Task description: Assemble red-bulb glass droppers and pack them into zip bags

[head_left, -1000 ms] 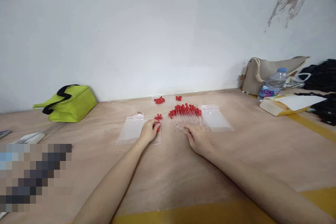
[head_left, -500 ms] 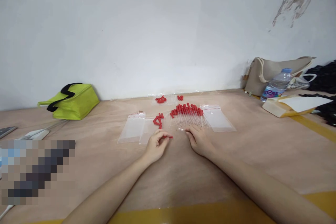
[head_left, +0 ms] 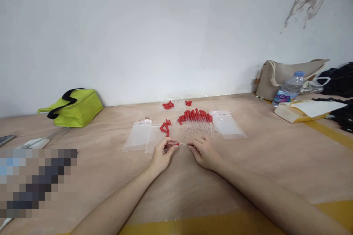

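My left hand is closed on a red rubber dropper bulb, whose end pokes out past the fingertips. My right hand pinches a thin clear dropper tube. The tube's free end meets the bulb; how far it sits inside I cannot tell. Behind the right hand lies a fanned row of droppers with red bulbs on their far ends. Some loose red bulbs rest beyond the left hand, beside a few bare clear tubes.
Clear zip bags lie on both sides, one bag left and another bag right. More red bulbs are near the wall. A green bag stands left; a water bottle, beige bag and open envelope are right.
My right hand has moved left and slightly down, bringing the tube up to the bulb in my left hand. The gap between the two pieces has closed.
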Demonstrator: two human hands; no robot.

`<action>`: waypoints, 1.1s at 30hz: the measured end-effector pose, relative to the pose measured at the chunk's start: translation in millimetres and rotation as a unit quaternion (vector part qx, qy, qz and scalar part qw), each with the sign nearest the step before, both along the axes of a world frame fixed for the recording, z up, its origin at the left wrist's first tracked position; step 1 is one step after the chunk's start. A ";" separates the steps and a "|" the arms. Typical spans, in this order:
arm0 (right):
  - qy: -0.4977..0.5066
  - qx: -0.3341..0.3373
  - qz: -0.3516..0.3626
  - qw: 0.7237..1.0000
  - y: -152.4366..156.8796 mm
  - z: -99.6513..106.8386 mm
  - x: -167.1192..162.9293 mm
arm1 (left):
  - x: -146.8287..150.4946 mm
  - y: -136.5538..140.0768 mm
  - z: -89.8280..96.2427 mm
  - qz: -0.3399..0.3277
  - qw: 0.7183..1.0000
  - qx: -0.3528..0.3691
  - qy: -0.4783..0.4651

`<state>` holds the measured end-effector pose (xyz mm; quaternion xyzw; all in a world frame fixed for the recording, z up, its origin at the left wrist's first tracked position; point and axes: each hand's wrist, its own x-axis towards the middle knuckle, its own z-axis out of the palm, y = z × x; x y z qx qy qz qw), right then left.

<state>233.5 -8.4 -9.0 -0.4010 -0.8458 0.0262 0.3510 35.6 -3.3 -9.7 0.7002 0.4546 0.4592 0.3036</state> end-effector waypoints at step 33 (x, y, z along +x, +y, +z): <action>-0.137 0.060 0.033 0.988 -3.2 4.5 2.6 | 1.6 -12.9 14.9 -0.119 0.956 0.118 0.239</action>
